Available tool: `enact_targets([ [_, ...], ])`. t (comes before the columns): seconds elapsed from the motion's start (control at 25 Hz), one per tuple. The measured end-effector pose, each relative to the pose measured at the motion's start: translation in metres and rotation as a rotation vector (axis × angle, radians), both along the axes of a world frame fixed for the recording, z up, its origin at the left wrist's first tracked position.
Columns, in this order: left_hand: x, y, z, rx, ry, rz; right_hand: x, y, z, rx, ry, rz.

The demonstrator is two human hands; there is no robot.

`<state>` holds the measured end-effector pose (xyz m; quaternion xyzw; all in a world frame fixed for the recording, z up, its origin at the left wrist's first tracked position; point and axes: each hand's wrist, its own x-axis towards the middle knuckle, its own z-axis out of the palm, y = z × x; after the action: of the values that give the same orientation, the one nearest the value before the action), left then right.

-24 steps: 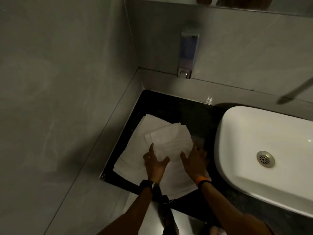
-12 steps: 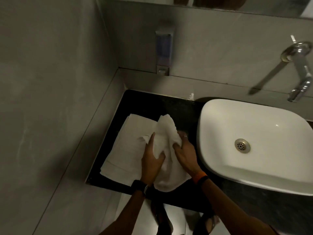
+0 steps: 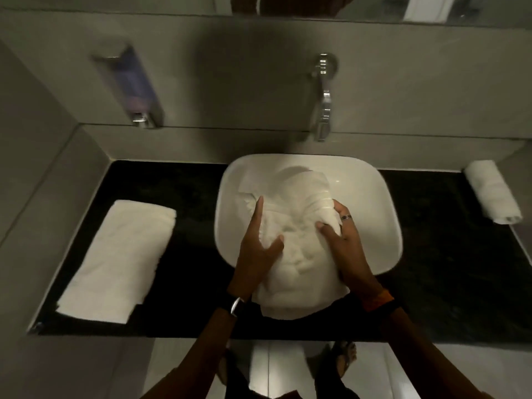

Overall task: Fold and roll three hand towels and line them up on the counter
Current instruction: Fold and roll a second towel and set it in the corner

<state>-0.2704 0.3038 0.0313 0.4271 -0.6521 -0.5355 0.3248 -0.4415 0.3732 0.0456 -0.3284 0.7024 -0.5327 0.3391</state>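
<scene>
Left hand [image 3: 257, 256] sits centre frame, forefinger stretched straight up along the cloth, thumb hooked into it — a loose grip on the left edge of the crumpled towel [image 3: 296, 254]. Right hand [image 3: 344, 240] is just beside it on the right, thumb pressed into the fabric and fingers curled round a bunched, partly rolled edge; ring visible on one finger. Both hands are holding the same towel, approx. over the middle of the sink [image 3: 383, 203], lower part hanging past the basin's near rim toward the bottom of the frame. Can't tell if the cloth touches the basin or is held clear of it.

Moving outward: left of frame, a folded towel [image 3: 118, 260] lies flat on the black counter [image 3: 187, 203], well apart from the sink — folded but not rolled. Far right, upper-mid frame, a rolled towel [image 3: 492, 191] rests on the counter near the wall corner — that one looks finished.

Progress, as a judgement: roughly one of three done. Towel no. 2 is in hand, still rumpled, no clean fold showing yet. Towel no. 3 needs rolling, poss. refolding first. Lining up is left too — only one roll is placed so far.

Tap [image 3: 324, 96] and soap dispenser [image 3: 135, 90] are on the back wall, top of frame, not involved.
</scene>
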Motion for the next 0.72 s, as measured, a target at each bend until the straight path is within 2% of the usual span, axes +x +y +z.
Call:
enact_targets([
  [0.28,-0.215,0.083,-0.007,-0.044,-0.101,-0.252,-0.199,0.113,-0.012,-0.017,-0.105,-0.179],
  [0.44,-0.301,0.127,-0.022,-0.073,-0.176,-0.312,-0.277,0.17,-0.031,-0.024,-0.15,-0.221],
  [0.6,-0.331,0.146,-0.045,-0.05,-0.142,-0.332,-0.311,0.184,-0.061,-0.04,-0.203,-0.171],
  [0.64,-0.336,0.149,-0.054,-0.04,-0.174,-0.313,-0.319,0.186,-0.071,0.0,-0.189,-0.14],
  [0.72,-0.342,0.157,-0.075,0.033,-0.395,-0.272,-0.335,0.194,-0.095,0.183,-0.118,-0.073],
])
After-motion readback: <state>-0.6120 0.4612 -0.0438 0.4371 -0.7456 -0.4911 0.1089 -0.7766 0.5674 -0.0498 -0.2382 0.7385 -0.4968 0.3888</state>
